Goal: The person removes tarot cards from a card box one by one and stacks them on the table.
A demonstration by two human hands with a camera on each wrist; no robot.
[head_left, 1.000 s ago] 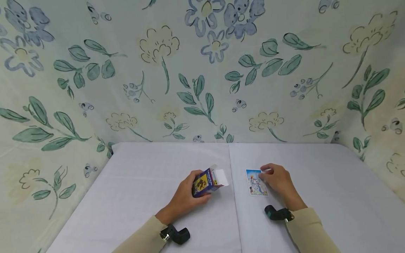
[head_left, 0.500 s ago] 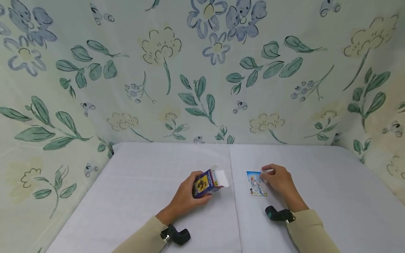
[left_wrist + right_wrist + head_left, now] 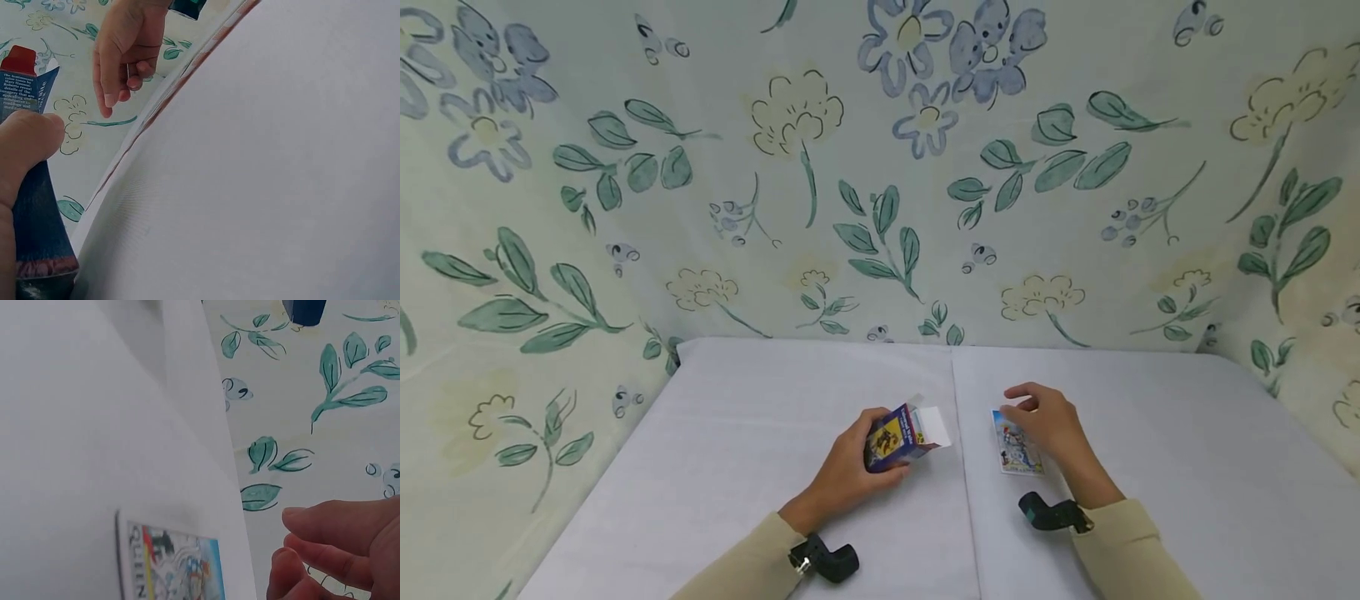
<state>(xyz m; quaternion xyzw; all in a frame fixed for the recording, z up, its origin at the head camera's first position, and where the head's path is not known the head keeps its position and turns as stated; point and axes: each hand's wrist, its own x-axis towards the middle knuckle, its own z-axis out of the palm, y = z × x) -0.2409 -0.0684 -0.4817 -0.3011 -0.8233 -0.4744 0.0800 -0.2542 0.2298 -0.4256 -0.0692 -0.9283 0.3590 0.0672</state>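
Note:
My left hand (image 3: 842, 475) grips a dark blue and yellow card box (image 3: 889, 440), tilted, its white flap hanging out at the right end. In the left wrist view my thumb lies across the box (image 3: 40, 219), near its raised red flap. A picture card (image 3: 1018, 454) lies face up on the white cloth; in the right wrist view the card (image 3: 181, 565) reads "QUEEN". Whether it is one card or a stack I cannot tell. Above its upper part hovers my right hand (image 3: 1052, 425), fingers loosely bent and apart from the card, holding nothing.
A white cloth (image 3: 760, 417) covers the table, with a seam line running front to back between the hands. Behind and at both sides hangs a flowered fabric (image 3: 872, 308). Each wrist carries a black camera, such as the right wrist camera (image 3: 1048, 512).
My right hand has shifted left from the card's right corner to over its upper part. The left hand keeps its grip on the card box. The head view has turned slightly.

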